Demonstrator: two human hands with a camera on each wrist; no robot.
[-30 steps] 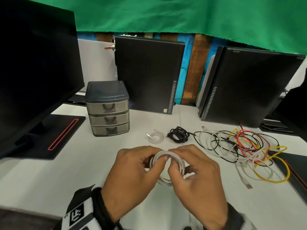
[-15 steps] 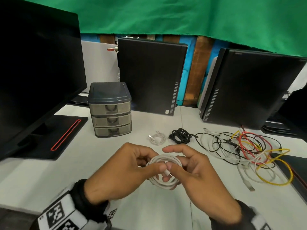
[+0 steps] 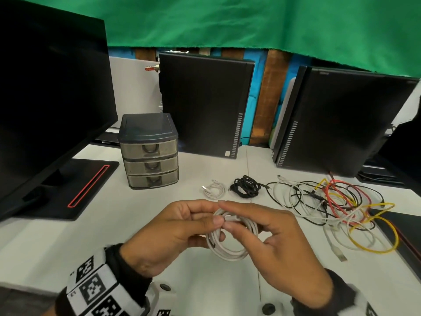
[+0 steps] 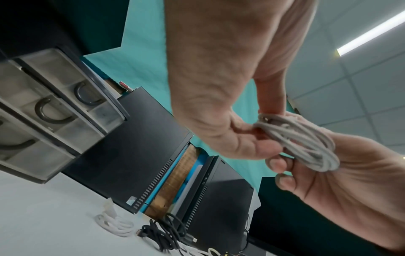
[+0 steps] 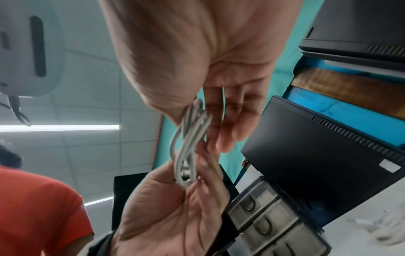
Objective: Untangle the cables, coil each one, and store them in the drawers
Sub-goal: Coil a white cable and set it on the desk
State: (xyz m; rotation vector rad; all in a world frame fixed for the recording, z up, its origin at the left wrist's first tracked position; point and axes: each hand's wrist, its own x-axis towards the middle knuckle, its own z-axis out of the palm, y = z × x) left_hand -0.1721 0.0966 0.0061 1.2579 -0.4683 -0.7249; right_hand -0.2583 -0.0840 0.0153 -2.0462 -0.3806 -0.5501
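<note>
A coiled white cable (image 3: 232, 246) hangs above the table's front, held between both hands. My left hand (image 3: 182, 229) pinches the coil's left side (image 4: 291, 136) with thumb and fingers. My right hand (image 3: 273, 238) pinches the cable's end plug against the coil's top, fingers curled behind the loops (image 5: 190, 138). A small white coil (image 3: 214, 190) and a black coil (image 3: 246, 189) lie on the table beyond. Right of them spreads a tangle of white, black, red and yellow cables (image 3: 337, 206). The grey three-drawer unit (image 3: 149, 156) stands at the left with its drawers pushed in.
A large monitor (image 3: 50, 87) and its black base (image 3: 75, 190) fill the left. Two black computer cases (image 3: 205, 103) (image 3: 341, 124) stand upright at the back of the white table (image 3: 114, 236). A dark pad (image 3: 407, 233) lies at the right edge.
The hands have lowered and turned the white coil slightly; my right fingers moved from wrapping the loops to pinching the plug at the coil's top. The view has tilted down a little.
</note>
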